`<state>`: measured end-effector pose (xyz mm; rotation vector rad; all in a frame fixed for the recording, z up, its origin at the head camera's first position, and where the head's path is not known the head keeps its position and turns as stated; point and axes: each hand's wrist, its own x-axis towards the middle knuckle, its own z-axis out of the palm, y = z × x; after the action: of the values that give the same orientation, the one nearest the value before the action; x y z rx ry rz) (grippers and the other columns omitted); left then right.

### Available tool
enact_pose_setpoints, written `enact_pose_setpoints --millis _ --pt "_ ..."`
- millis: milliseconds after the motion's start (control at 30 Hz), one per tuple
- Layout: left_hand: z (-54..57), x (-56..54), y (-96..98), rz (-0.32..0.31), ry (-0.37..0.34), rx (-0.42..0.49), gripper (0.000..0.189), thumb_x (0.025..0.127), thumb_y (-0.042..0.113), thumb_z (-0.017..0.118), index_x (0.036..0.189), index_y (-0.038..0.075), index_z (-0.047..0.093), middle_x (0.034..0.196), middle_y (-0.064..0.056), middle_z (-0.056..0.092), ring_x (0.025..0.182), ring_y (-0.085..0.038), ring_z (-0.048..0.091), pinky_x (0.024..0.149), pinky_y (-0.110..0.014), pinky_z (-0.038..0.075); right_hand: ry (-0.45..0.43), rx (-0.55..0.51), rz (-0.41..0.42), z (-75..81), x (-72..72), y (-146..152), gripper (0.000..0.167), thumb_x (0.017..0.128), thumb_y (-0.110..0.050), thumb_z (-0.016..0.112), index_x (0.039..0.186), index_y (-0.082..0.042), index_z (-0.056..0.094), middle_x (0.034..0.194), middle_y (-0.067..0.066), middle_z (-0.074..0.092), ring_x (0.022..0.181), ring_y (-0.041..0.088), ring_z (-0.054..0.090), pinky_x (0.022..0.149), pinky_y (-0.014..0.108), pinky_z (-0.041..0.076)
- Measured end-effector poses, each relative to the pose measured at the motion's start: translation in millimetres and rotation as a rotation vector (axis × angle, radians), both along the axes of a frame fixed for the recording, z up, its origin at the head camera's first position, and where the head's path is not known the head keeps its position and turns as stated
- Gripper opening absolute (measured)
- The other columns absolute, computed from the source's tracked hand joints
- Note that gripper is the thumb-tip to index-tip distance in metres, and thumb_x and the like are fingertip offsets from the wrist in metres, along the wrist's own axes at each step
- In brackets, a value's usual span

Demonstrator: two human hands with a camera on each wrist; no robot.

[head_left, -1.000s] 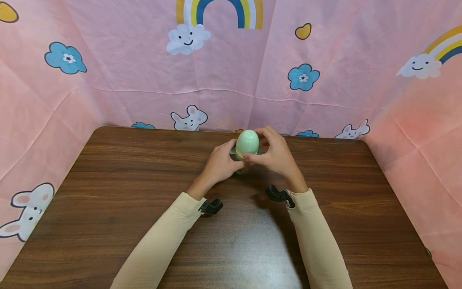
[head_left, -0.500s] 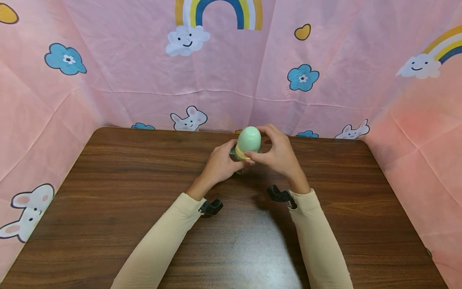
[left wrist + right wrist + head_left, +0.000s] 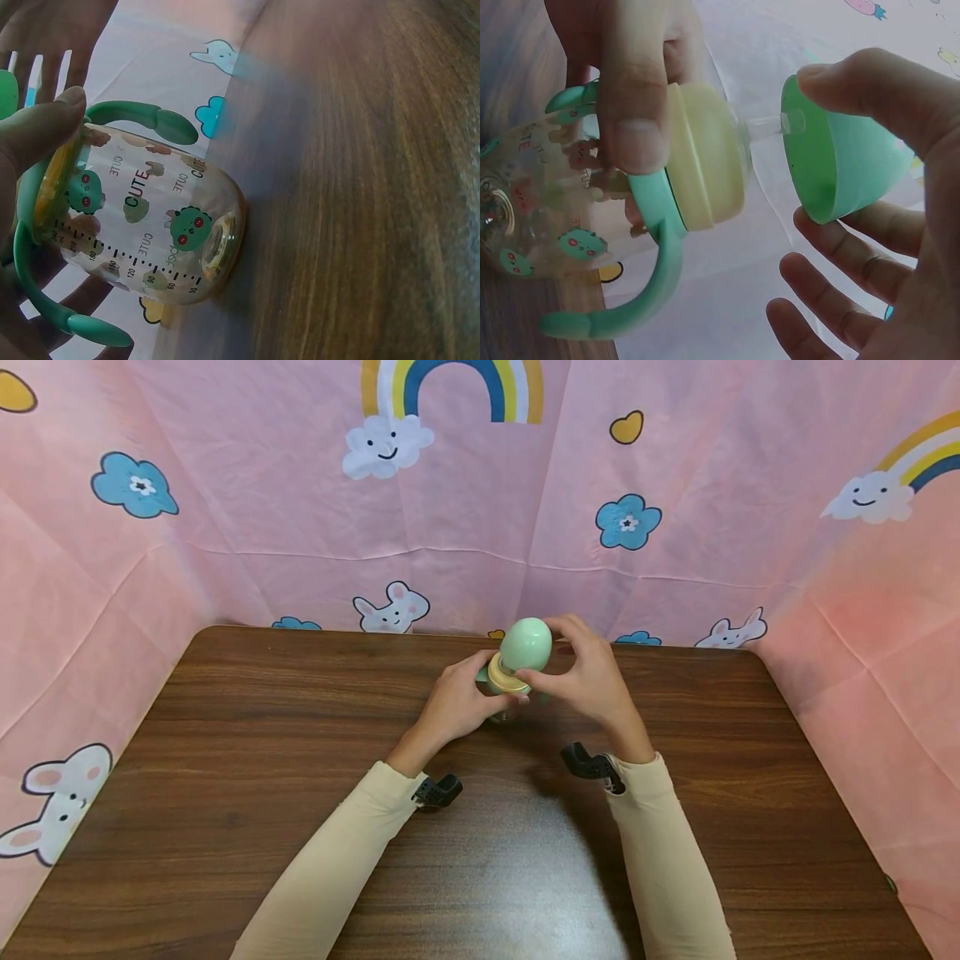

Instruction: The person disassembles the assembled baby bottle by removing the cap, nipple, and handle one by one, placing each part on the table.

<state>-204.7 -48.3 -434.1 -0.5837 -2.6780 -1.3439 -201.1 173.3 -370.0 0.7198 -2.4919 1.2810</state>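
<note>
Head view puts the left hand (image 3: pixel 456 703) and the right hand (image 3: pixel 591 681) near the far edge of a brown table (image 3: pixel 292 735), with a pale green lid (image 3: pixel 527 644) tipped at a slant by a yellow collar (image 3: pixel 499 678); most of what lies under the collar is hidden there. The left wrist view fills that in: a clear bottle (image 3: pixel 142 214) with curved green handles (image 3: pixel 176 126), printed with green faces, the word CUTE and a measuring scale. Its base is down by the wood, though I cannot tell whether it touches. The left hand is wrapped round the bottle's neck, just below the collar. Only the right wrist view looks into the lid, showing its hollow green inside and a clear straw (image 3: pixel 763 127) sticking out past the collar, its tip overlapping the lid's mouth. In that view the right hand pinches the lid, thumb at one side of the rim and fingers at the other, the lower fingers apart and clear of it. Cream sleeves (image 3: pixel 337 852) show in the head view, as does pink cloth (image 3: pixel 480 518) with rainbows, which the wrist views catch only in patches
</note>
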Motion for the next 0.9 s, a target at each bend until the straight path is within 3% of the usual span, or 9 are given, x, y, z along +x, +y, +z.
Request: enact_pose_setpoints --millis 367,600,900 --pt "-0.5 0.6 0.5 0.001 -0.007 0.011 0.075 0.087 0.044 0.096 0.148 0.012 0.066 0.131 -0.005 0.075 0.113 -0.025 0.070 0.095 -0.048 0.055 -0.016 -0.036 -0.011 1.1 -1.7 11 0.062 0.083 -0.008 0.095 0.138 0.004 0.069 0.123 0.018 0.068 0.117 0.034 0.067 0.101 0.061 0.056" --pt "-0.8 0.6 0.6 0.002 -0.018 0.017 0.076 0.087 0.046 0.096 0.149 0.012 0.066 0.132 -0.005 0.075 0.115 -0.025 0.070 0.096 -0.048 0.055 -0.040 -0.039 -0.024 2.5 -1.7 15 0.061 0.084 -0.009 0.095 0.139 0.002 0.070 0.124 0.015 0.068 0.118 0.030 0.066 0.101 0.055 0.056" --pt "1.0 0.9 0.8 0.003 -0.039 0.008 0.081 0.088 0.047 0.095 0.152 0.010 0.063 0.137 -0.007 0.073 0.120 -0.026 0.068 0.098 -0.048 0.055 -0.045 -0.047 -0.037 1.3 -4.7 25 0.060 0.084 -0.008 0.094 0.138 0.002 0.070 0.126 0.017 0.068 0.121 0.032 0.065 0.103 0.061 0.054"
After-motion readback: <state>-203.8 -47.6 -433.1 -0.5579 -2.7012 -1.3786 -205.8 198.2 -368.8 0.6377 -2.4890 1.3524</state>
